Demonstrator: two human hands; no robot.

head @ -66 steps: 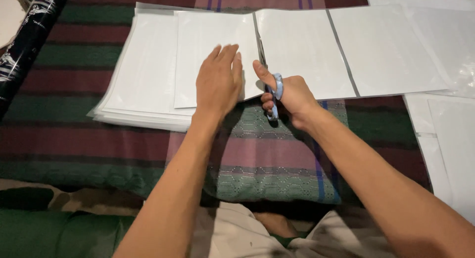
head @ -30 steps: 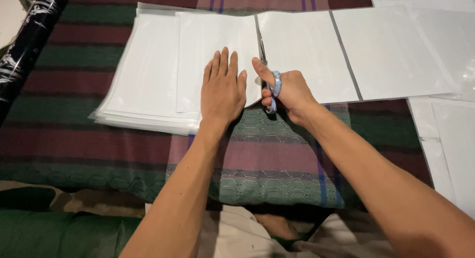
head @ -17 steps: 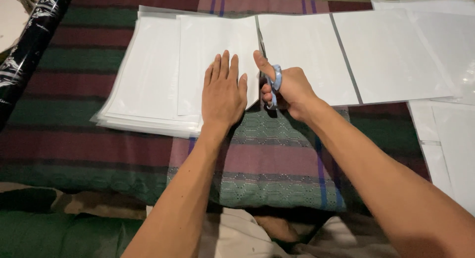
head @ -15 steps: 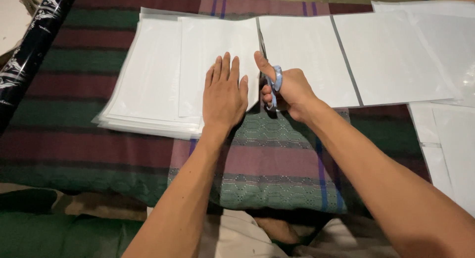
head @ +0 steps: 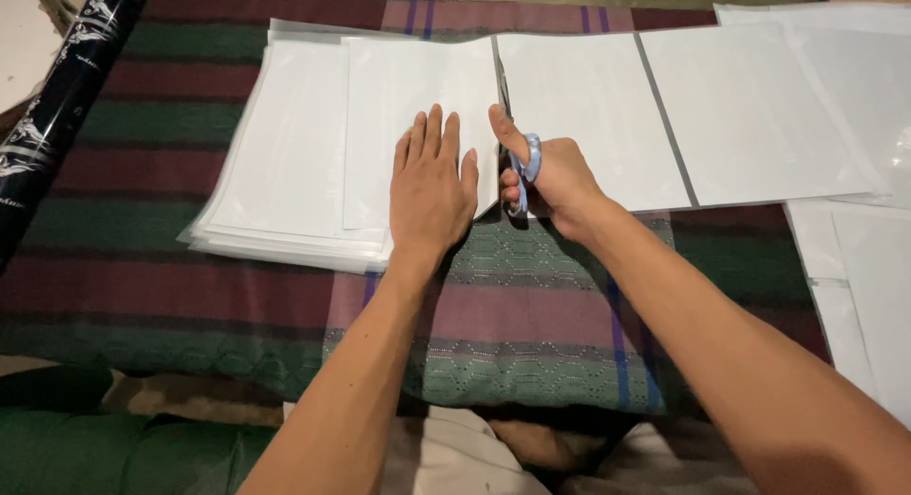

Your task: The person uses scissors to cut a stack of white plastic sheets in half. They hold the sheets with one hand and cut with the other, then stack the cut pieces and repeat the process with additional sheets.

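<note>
- A black roll [head: 59, 106] with pale printing lies at an angle along the far left edge of a striped maroon-and-green cloth [head: 190, 296] spread as the work surface.
- A thick stack of white sheets [head: 285, 172] rests on the cloth left of centre, its edges slightly fanned at the near corner.
- The left hand [head: 432, 186] lies flat, fingers together and extended, gripping nothing, pressing down the long white sheet [head: 418, 87] just left of the cut line.
- The right hand [head: 555, 177] is clenched through the pale blue handles of a pair of scissors [head: 517, 168], thumb pointing forward; the blades run away from the person along the sheet's cut, and only a thin line of them shows.
- The sheet, which continues rightward past a grey dividing strip [head: 667, 120], looks thin, light and limp, probably smooth enough to slide; it seems best steadied by a flat palm close beside the blades rather than pinched at an edge, where it could crease or tear.
- More white sheets [head: 854, 267] overlap at the far right, partly off the cloth.
</note>
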